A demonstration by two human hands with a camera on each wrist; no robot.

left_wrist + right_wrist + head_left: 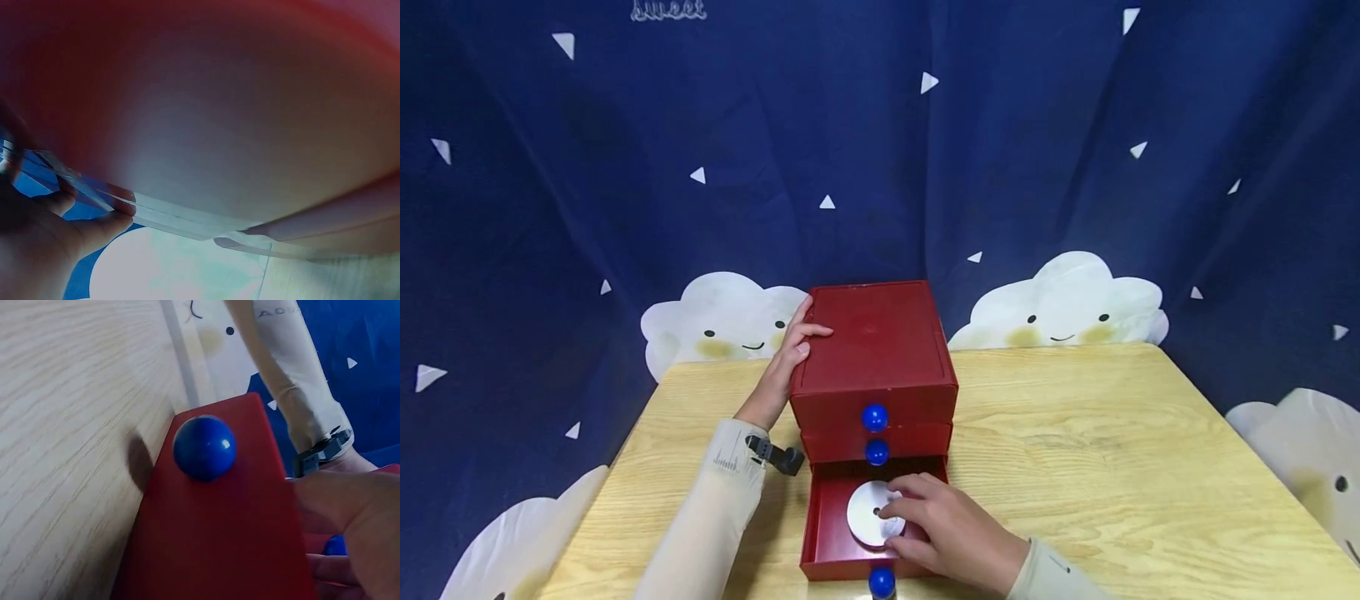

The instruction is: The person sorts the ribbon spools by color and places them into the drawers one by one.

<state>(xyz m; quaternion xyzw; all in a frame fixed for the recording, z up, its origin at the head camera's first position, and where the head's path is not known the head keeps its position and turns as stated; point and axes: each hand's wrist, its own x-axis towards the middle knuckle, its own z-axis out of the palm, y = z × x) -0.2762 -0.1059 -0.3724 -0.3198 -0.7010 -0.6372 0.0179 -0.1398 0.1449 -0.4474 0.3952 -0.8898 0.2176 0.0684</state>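
A small red drawer cabinet (872, 337) stands on the table with its bottom drawer (827, 533) pulled out. Inside that drawer is a round white disc (863, 512) with a small centre hole, like a CD. My right hand (951, 525) reaches in from the right and holds the disc, fingers bent over its top and thumb by its near rim. My left hand (786, 362) rests against the cabinet's upper left edge, fingers extended onto the top. In the right wrist view, the drawer's front (219, 531) carries a blue round knob (205, 449).
Two upper drawers, each with a blue knob (875, 417), are closed or nearly so above the pulled-out one. The wooden table (1075, 442) extends to both sides. Behind it hangs a dark blue curtain (865, 125) with white triangles and clouds.
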